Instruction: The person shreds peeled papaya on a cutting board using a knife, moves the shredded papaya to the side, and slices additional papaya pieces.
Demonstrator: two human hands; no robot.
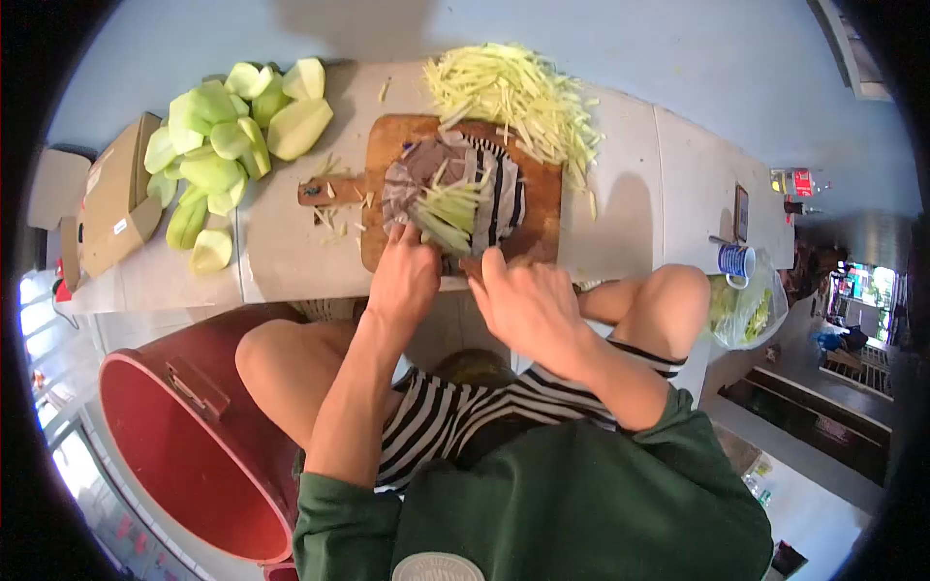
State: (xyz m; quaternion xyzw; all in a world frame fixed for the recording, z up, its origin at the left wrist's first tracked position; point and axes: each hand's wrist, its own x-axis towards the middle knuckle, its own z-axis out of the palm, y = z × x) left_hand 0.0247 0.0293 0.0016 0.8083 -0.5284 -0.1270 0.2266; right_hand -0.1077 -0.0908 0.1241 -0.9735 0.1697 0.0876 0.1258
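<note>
My left hand (405,269) is closed, its fingertips pressed on the near end of a stack of pale green fruit strips (451,208). The strips lie on a folded cloth (506,189), part brown and part black-and-white striped. Under the cloth is a wooden cutting board (387,133) with its handle to the left. Beside the strips, my right hand (531,302) is wrapped around a knife (472,265); only a small dark part of it shows near the thumb, and the rest is hidden.
Peeled green fruit pieces (211,169) are piled left of the board. A heap of shredded fruit (513,97) lies behind it. A cardboard box (121,198) stands far left, above a red bin (184,445). Rightward are a blue-and-white mug (736,261) and a plastic bag (751,315).
</note>
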